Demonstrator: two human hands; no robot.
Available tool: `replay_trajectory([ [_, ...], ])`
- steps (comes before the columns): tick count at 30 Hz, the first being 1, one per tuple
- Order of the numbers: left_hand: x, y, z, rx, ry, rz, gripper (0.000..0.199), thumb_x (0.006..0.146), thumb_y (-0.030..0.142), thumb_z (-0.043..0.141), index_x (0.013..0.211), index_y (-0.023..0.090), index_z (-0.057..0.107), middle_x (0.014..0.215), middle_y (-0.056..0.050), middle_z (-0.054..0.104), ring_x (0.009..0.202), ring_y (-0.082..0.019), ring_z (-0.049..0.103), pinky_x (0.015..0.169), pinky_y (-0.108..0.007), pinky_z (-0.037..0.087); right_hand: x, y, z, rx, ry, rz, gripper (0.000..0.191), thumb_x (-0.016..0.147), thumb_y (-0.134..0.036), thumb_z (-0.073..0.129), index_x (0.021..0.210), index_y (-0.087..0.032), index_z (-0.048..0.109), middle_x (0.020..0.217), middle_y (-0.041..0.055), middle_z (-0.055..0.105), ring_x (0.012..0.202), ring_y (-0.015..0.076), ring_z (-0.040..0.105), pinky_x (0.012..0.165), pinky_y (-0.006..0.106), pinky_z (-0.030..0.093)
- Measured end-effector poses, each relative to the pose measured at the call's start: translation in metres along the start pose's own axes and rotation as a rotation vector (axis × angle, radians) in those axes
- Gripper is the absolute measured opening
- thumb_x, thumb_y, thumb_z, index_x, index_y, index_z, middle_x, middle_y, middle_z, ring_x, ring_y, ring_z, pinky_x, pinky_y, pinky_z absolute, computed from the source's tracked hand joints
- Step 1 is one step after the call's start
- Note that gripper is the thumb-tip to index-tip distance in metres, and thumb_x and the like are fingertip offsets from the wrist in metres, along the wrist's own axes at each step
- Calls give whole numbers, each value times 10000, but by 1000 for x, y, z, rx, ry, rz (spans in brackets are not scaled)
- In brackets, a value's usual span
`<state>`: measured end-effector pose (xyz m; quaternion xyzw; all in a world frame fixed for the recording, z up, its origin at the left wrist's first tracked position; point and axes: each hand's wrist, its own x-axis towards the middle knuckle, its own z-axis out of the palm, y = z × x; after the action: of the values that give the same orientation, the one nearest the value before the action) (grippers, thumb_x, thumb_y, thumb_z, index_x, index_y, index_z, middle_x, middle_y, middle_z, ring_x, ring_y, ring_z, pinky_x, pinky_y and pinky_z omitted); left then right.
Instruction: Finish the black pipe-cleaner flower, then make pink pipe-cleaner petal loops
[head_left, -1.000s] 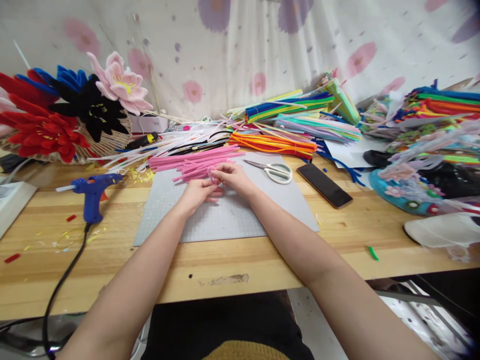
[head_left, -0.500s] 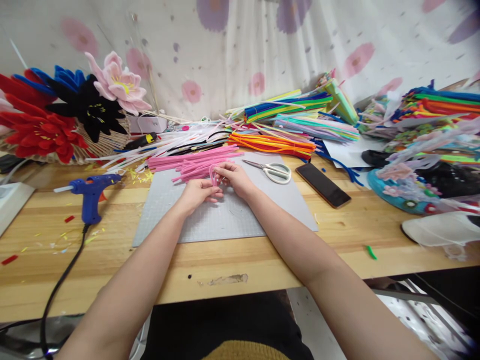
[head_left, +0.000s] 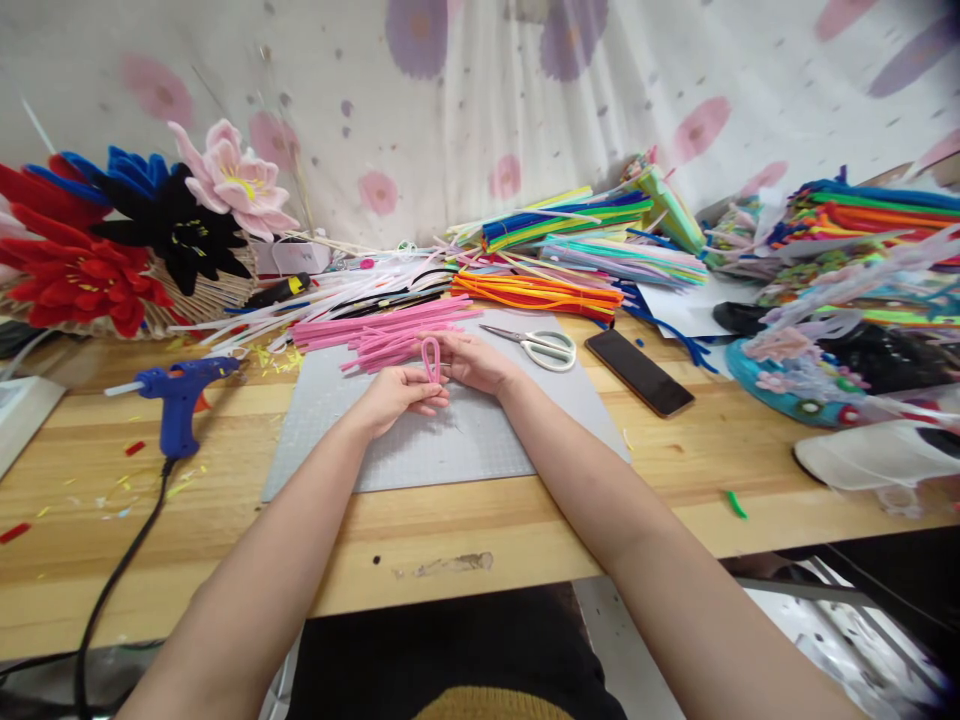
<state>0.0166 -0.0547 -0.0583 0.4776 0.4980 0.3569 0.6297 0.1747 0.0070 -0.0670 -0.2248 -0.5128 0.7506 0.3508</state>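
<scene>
My left hand (head_left: 401,397) is closed, pinching the lower end of a pink pipe cleaner loop (head_left: 430,358) between thumb and fingertips. The loop stands upright, narrow and rounded at its top. Just behind it and to its right is my right hand (head_left: 476,362), with its fingers stretched out toward the loop; the loop partly covers their tips. Both hands are above a grey cutting mat (head_left: 480,450). Beyond them, several pink pipe cleaners (head_left: 375,325) lie in a pile at the mat's far edge.
Scissors (head_left: 547,348) with pale handles lie right of my hands, near a phone (head_left: 637,372). A blue glue gun (head_left: 178,405) stands at the left with its cord trailing. Coloured pipe cleaner bundles (head_left: 540,292) line the back; fuzzy flowers (head_left: 187,235) stand back left.
The pink loop now shows upright and more rounded in my left fingers. My right fingers have shifted from pinching its top to reaching out behind it. The view has tilted slightly.
</scene>
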Motion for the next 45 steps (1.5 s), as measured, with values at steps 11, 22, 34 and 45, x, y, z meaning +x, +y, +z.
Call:
replay_trajectory([
  [11,0,-2,1,23,-21,-14,232,642,223,736,843,116,692,823,-124,716,738,-202,687,582,-262,550,3,0,1,141,125,102,106,739,-245,690,804,-162,676,785,37,701,700,112,614,588,205,478],
  [22,0,-1,4,32,-70,10,342,607,278,769,891,109,682,793,-98,722,720,-184,686,663,-287,559,4,-2,5,252,195,133,59,741,-111,662,686,-129,651,635,9,663,579,74,580,576,177,461],
  [34,2,6,3,-23,-95,-47,234,618,182,748,822,98,671,751,-84,714,689,-156,675,660,-259,543,11,3,20,169,457,-18,82,653,-161,590,575,-139,601,533,-27,567,523,63,475,525,188,359],
  [45,-3,7,-18,567,254,101,204,755,339,611,855,178,535,623,-3,633,492,-125,554,522,-260,423,-5,-6,-11,-402,333,-24,209,601,-324,694,655,-142,608,579,-30,534,506,55,419,489,201,320],
])
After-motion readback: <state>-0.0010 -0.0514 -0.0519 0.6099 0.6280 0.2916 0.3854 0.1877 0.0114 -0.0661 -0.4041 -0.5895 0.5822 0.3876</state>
